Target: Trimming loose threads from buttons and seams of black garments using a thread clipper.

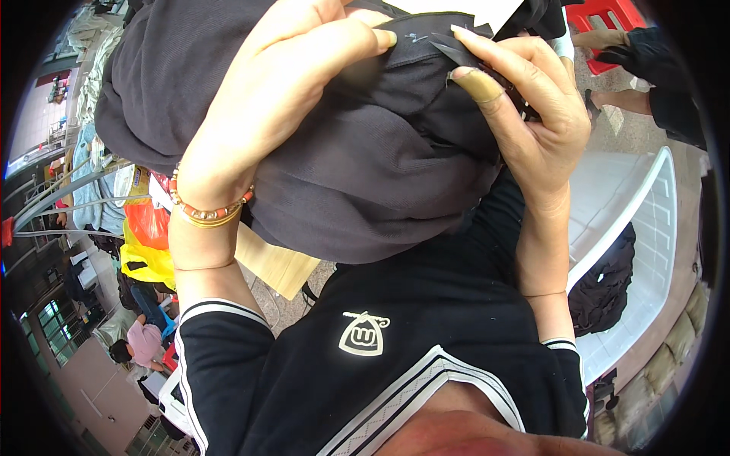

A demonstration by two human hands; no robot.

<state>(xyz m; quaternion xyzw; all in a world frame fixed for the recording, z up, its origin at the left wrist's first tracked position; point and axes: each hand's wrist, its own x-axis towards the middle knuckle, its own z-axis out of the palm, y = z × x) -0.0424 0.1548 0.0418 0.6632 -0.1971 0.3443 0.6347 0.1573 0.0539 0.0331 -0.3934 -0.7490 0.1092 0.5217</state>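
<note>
A bulky dark grey garment lies bunched in front of my chest. My left hand is closed on its upper edge, thumb pressing near a folded black band; the other fingers are partly hidden. Small pale thread ends show on that band. Between the thumb and fingers of my right hand are dark, pointed thread snips, tips close to the threads. A yellowish cover wraps the right thumb. The handle end of the snips is hidden by the hand.
At the right stands a white plastic bin with dark cloth inside. A red stool and another person's arm are at the upper right. Yellow and red bags lie to the left; a person in pink sits farther off.
</note>
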